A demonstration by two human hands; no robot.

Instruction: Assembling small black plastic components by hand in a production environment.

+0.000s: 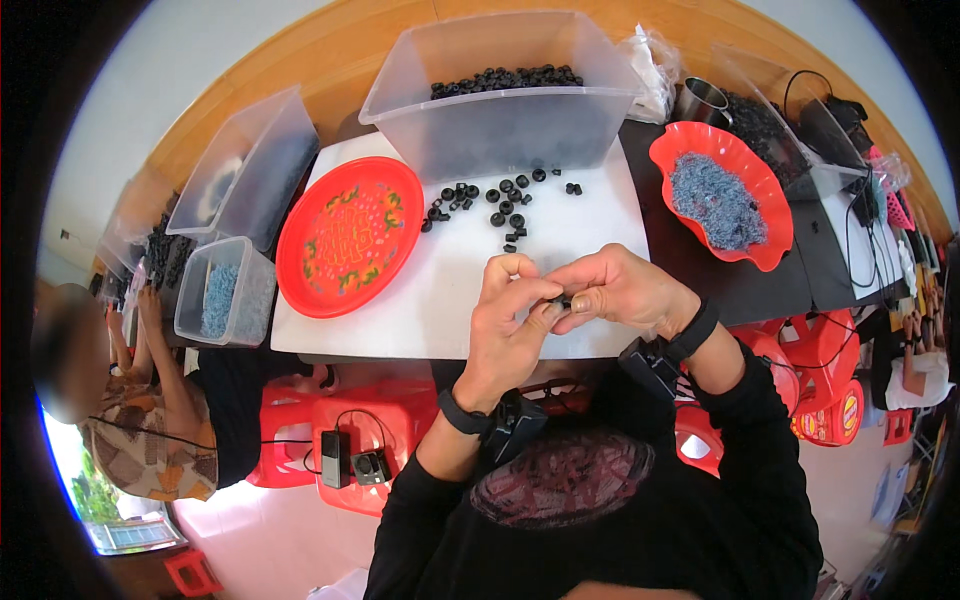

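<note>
My left hand and my right hand meet above the near edge of the white board. Fingertips of both hands pinch a small black part, mostly hidden between them. Beyond my hands, several loose black round parts with holes lie scattered on the board. Behind them stands a large clear plastic bin, holding a heap of similar black parts.
A red patterned plate lies on the left, beside a clear tub of bluish pieces. On the right, a red scalloped bowl holds grey-blue small pieces, near a metal cup. Another person is at the far left.
</note>
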